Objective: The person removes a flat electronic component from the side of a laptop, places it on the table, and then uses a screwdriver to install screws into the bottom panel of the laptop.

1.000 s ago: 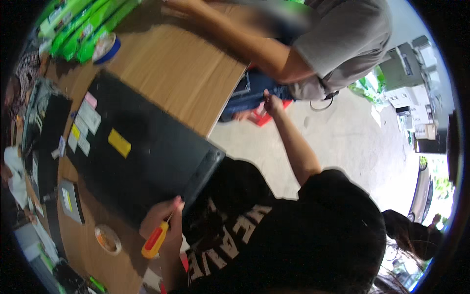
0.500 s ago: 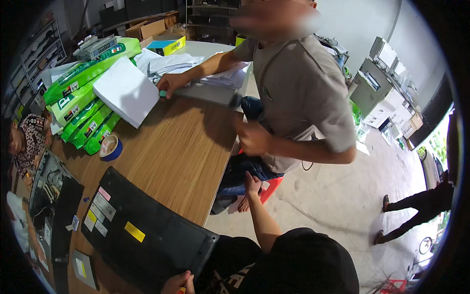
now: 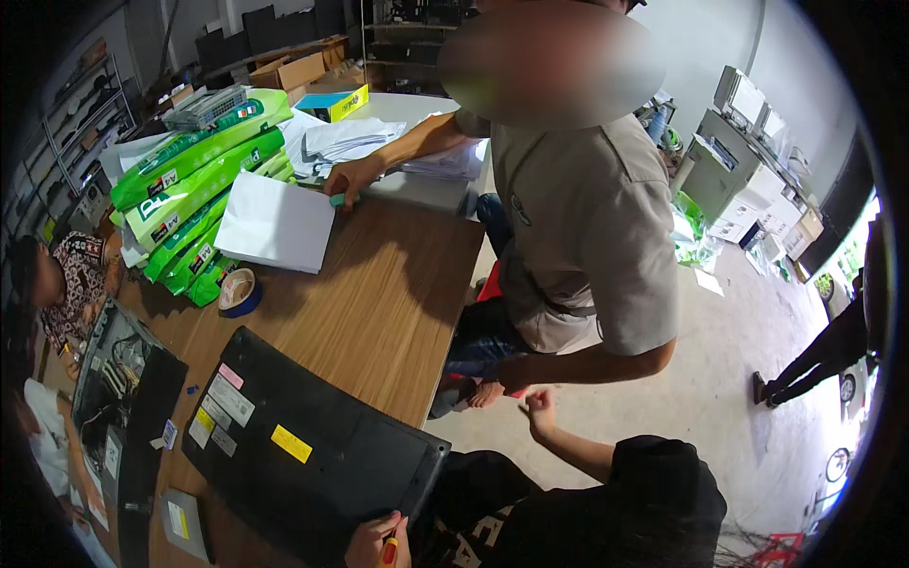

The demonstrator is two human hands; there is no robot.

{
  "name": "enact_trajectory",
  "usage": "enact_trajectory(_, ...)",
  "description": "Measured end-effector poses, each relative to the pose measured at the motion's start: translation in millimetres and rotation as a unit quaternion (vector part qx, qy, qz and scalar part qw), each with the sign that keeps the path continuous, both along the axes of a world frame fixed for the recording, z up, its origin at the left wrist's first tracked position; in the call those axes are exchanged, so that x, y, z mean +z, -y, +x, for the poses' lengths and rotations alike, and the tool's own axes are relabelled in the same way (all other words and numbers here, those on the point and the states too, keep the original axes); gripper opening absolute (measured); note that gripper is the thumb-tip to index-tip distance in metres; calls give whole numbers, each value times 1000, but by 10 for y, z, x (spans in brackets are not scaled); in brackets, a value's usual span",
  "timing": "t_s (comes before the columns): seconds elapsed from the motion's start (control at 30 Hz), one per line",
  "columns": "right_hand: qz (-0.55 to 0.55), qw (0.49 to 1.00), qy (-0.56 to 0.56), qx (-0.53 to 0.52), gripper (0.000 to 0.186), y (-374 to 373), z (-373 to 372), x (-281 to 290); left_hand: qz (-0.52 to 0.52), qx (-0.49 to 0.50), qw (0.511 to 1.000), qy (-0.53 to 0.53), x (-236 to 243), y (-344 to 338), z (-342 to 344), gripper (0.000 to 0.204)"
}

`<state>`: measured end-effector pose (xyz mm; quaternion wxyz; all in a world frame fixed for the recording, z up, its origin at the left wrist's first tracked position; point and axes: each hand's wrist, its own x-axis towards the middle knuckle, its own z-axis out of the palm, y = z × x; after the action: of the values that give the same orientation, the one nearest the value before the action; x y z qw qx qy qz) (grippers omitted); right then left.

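Observation:
My left hand (image 3: 377,541) is closed around a screwdriver (image 3: 389,552) with a red and yellow handle, at the near edge of a flat black computer case panel (image 3: 322,454). The panel carries several stickers and lies on the wooden table (image 3: 369,312). My right hand (image 3: 543,417) is raised off the table's right side, over the floor, with its fingers curled. Something small and dark shows at its fingertips, too small to name. Across the table, a person's hand (image 3: 352,180) pinches a small teal thing (image 3: 338,200) beside a stack of white paper (image 3: 275,222).
An opened computer case (image 3: 123,379) and a flat grey drive (image 3: 185,523) lie at the left. Green paper packs (image 3: 204,204) and a tape roll (image 3: 240,293) sit farther back. A seated person in a grey-brown shirt (image 3: 578,208) is at the right table edge; others are at the left.
My right hand has drawn back toward me and its fingers have curled. The seated person's near arm has lowered toward their lap. The screwdriver in my left hand shows more clearly.

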<state>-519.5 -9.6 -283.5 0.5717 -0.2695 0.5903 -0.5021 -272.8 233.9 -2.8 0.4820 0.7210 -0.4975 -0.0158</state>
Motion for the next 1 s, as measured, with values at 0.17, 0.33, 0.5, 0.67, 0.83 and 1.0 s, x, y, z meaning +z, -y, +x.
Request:
enact_trajectory(0.17, -166, 901, -122, 382, 11, -710, 444, 1250, 7, 13, 1000, 8, -70, -20, -13, 10)
enact_trajectory(0.33, -564, 705, 9, 429, 22, -741, 1174, 2616, 45, 32, 998, -21, -193, -21, -37, 11)
enact_trajectory(0.5, -703, 534, 101, 459, 27, -859, 1739, 3059, 14, 72, 997, -10, -303, -31, -76, 13)
enact_trajectory(0.67, -677, 556, 135, 462, 25, -929, 1867, 3066, 53, 108, 985, -128, -332, -40, -101, 15)
enact_trajectory(0.83, -647, 558, 154, 497, 21, -923, 1876, 3068, -26, 77, 984, -160, -270, -16, -83, 12)
enact_trajectory(1.0, -633, 539, 154, 534, 20, -884, 1926, 3052, -51, 29, 996, -73, -185, -40, 1, 11)
